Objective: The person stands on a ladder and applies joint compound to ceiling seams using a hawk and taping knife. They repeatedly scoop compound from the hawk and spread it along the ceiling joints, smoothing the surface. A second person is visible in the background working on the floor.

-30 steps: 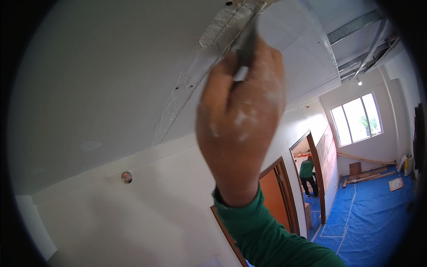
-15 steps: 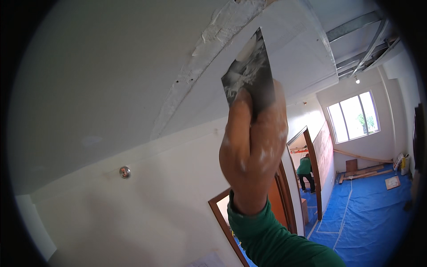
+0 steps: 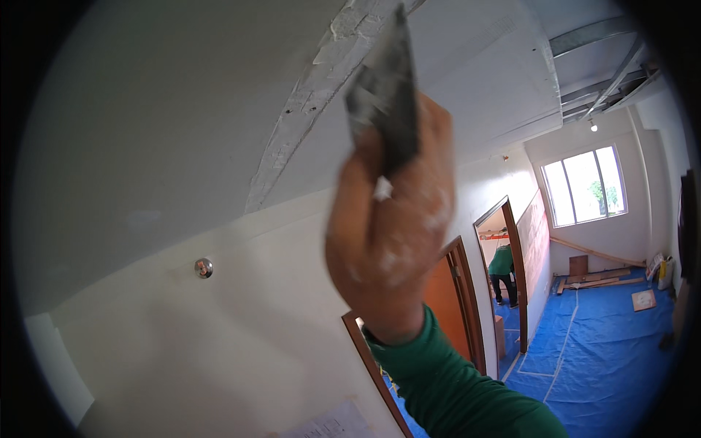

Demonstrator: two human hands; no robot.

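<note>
My right hand [image 3: 398, 226], in a green sleeve and smeared with white, is raised below the ceiling. It is closed around a putty knife [image 3: 387, 95], thumb against the flat metal blade, which points up and bears white compound. Blur hides whether the blade touches the ceiling. Behind and left of it, a rough band of joint compound [image 3: 307, 91] runs along a seam in the grey ceiling board [image 3: 182, 109]. My left hand is out of view.
A round metal fitting [image 3: 204, 268] sits on the white wall. Brown-framed doorways [image 3: 520, 285] stand at right; a person [image 3: 502, 270] bends beyond one. Blue sheeting [image 3: 584, 365] covers the floor, with planks [image 3: 599, 279] near the window [image 3: 586, 186]. Metal ceiling framing [image 3: 591, 36] lies exposed.
My right hand has moved left and slightly up with the putty knife, whose blade now shows narrower and more blurred. The view has shifted a little.
</note>
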